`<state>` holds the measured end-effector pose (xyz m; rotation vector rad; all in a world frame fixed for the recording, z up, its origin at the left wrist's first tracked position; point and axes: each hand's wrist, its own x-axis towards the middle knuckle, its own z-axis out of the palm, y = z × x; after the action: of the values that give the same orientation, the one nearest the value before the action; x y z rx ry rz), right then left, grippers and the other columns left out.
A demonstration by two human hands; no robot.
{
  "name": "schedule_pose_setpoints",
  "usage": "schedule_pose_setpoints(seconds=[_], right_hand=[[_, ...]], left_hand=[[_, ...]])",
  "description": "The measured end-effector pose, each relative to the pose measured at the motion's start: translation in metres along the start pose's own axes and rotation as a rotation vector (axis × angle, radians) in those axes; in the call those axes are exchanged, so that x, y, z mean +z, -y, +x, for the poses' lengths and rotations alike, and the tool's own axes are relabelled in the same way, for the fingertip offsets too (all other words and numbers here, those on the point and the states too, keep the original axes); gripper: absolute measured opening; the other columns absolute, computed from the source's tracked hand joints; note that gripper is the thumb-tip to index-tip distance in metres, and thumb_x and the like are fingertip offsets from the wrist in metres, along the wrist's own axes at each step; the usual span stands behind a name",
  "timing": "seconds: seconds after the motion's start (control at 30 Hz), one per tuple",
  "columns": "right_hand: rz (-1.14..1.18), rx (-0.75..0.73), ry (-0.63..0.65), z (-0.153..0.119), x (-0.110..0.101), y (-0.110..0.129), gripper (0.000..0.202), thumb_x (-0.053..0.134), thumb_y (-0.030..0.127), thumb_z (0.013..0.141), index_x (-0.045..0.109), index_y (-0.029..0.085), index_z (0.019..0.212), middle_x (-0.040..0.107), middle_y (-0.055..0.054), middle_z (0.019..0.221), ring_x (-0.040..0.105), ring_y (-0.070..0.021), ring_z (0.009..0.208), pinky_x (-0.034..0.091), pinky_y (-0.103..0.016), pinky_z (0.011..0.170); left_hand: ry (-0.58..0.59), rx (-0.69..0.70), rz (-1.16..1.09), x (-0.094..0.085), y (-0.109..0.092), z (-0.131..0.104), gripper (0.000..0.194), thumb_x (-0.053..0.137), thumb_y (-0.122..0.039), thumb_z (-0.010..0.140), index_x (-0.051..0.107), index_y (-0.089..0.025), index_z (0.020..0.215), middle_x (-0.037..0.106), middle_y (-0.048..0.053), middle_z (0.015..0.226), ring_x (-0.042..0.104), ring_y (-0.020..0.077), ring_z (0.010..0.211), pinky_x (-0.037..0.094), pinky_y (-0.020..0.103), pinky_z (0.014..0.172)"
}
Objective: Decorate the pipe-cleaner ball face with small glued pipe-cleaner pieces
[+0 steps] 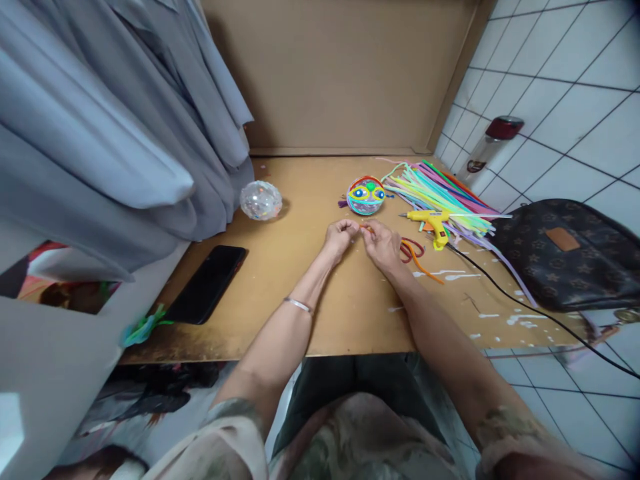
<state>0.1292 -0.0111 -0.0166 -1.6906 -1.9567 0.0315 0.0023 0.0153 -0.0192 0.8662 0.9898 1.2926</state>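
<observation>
Close together over the middle of the table, my left hand (341,240) and my right hand (382,245) pinch an orange pipe cleaner (426,268). A short piece of it shows between my fingertips, and its long tail comes out beyond my right hand. Beside that hand lies a looped dark red pipe cleaner (414,249); whether my right hand also touches it I cannot tell. Just past my fingers sits a decorated clear ball (367,196) with blue-and-yellow eyes, a green nose and a red band. My fingers hide the exact tip of the orange piece.
A plain clear faceted ball (261,200) stands at the back left, with a black phone (207,283) nearer me. On the right are a yellow glue gun (436,227) with a trailing cord, a pile of coloured pipe cleaners (430,190), a dark bag (565,253) and a bottle (487,153).
</observation>
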Motion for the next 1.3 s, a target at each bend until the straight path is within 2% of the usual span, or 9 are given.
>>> schedule_pose_setpoints(seconds=[0.1,0.2,0.4,0.5,0.63,0.83,1.0,1.17,1.3], right_hand=[[-0.049,-0.007,0.003,-0.001,-0.001,0.010,0.031,0.046,0.022,0.101,0.073,0.015,0.113,0.080,-0.014,0.105,0.070,-0.0243,0.092,0.038,-0.029,0.073],[-0.091,-0.025,0.041,-0.005,-0.001,0.021,0.031,0.042,0.022,0.102,0.072,0.015,0.106,0.079,-0.013,0.101,0.068,-0.0230,0.087,0.033,-0.030,0.068],[-0.136,-0.014,0.125,-0.011,0.002,0.038,0.034,0.038,0.021,0.104,0.071,0.018,0.111,0.079,-0.012,0.102,0.069,-0.0211,0.087,0.030,-0.030,0.066],[-0.163,0.021,0.133,-0.011,0.002,0.040,0.034,0.038,0.026,0.106,0.069,0.018,0.117,0.080,-0.012,0.100,0.070,-0.0214,0.085,0.030,-0.030,0.065],[-0.190,0.083,0.097,-0.010,0.000,0.039,0.036,0.044,0.032,0.107,0.064,0.017,0.132,0.080,-0.012,0.098,0.070,-0.0226,0.084,0.028,-0.030,0.064],[-0.190,0.037,0.024,-0.009,0.000,0.035,0.031,0.047,0.032,0.107,0.074,0.018,0.113,0.080,-0.012,0.094,0.070,-0.0217,0.086,0.029,-0.031,0.066],[-0.147,0.032,-0.007,-0.006,-0.003,0.024,0.028,0.055,0.035,0.103,0.077,0.021,0.114,0.081,-0.010,0.094,0.071,-0.0214,0.086,0.033,-0.029,0.067],[0.045,0.065,-0.033,-0.003,-0.004,0.011,0.026,0.059,0.034,0.099,0.078,0.025,0.114,0.083,-0.007,0.103,0.073,-0.0223,0.090,0.043,-0.029,0.074],[0.196,0.094,-0.070,0.001,-0.001,0.003,0.026,0.060,0.033,0.095,0.079,0.025,0.111,0.083,-0.005,0.101,0.073,-0.0215,0.087,0.047,-0.029,0.076]], left_hand=[[-0.107,-0.046,-0.100,0.007,-0.002,-0.003,0.023,0.071,-0.006,0.074,0.056,-0.015,0.059,0.044,-0.007,0.048,0.032,0.0033,0.042,0.022,0.018,0.046],[-0.164,-0.094,-0.194,0.014,-0.004,-0.007,0.025,0.066,-0.004,0.077,0.052,-0.016,0.060,0.040,-0.008,0.047,0.029,0.0025,0.041,0.021,0.017,0.046],[-0.247,-0.202,-0.353,0.018,-0.008,-0.012,0.028,0.062,-0.001,0.079,0.046,-0.017,0.062,0.036,-0.010,0.050,0.029,0.0024,0.041,0.022,0.016,0.045],[-0.219,-0.251,-0.423,0.017,-0.008,-0.011,0.034,0.063,-0.002,0.082,0.040,-0.018,0.062,0.032,-0.010,0.050,0.026,0.0020,0.040,0.019,0.017,0.043],[-0.203,-0.309,-0.473,0.018,-0.007,-0.011,0.034,0.066,-0.006,0.084,0.042,-0.019,0.064,0.035,-0.010,0.051,0.028,0.0021,0.040,0.019,0.017,0.042],[-0.184,-0.358,-0.555,0.020,-0.007,-0.015,0.034,0.055,-0.007,0.092,0.043,-0.018,0.063,0.032,-0.009,0.047,0.026,0.0022,0.038,0.018,0.015,0.040],[-0.104,-0.363,-0.539,0.018,-0.005,-0.013,0.033,0.062,-0.007,0.086,0.044,-0.017,0.061,0.033,-0.009,0.050,0.025,0.0015,0.040,0.018,0.016,0.040],[-0.074,-0.389,-0.538,0.015,-0.004,-0.011,0.025,0.060,-0.005,0.085,0.050,-0.016,0.065,0.038,-0.007,0.052,0.031,0.0024,0.042,0.023,0.015,0.041],[-0.051,-0.359,-0.489,0.015,-0.005,-0.012,0.024,0.062,-0.007,0.085,0.052,-0.015,0.066,0.040,-0.006,0.054,0.032,0.0021,0.043,0.025,0.014,0.042]])
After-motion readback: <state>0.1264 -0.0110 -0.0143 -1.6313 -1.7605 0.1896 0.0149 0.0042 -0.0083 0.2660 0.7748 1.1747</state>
